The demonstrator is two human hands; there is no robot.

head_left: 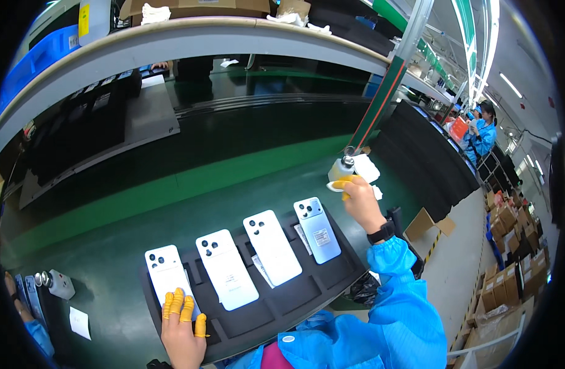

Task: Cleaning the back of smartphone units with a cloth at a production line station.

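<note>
My left hand [183, 323], in yellow finger cots, has its fingers apart and rests on the lower part of the leftmost white smartphone [164, 265]. My right hand [360, 200], also in yellow finger cots, is closed on a small white wipe [334, 186]. It is beside a white bottle [339, 170] with a metal top; whether they touch I cannot tell. A black compartment tray [230, 325] carries several smartphones, backs up: two more white ones [227, 270] [272, 249] and a pale blue one [319, 237] with a square label at the right.
White cloths [365, 167] lie behind the right hand. At left are another metal-topped bottle [62, 285], a white paper slip [79, 323] and another person's arm [38, 335]. A shelf [233, 38] spans above the green bench [110, 237]. Cartons [510, 283] stand along the right aisle.
</note>
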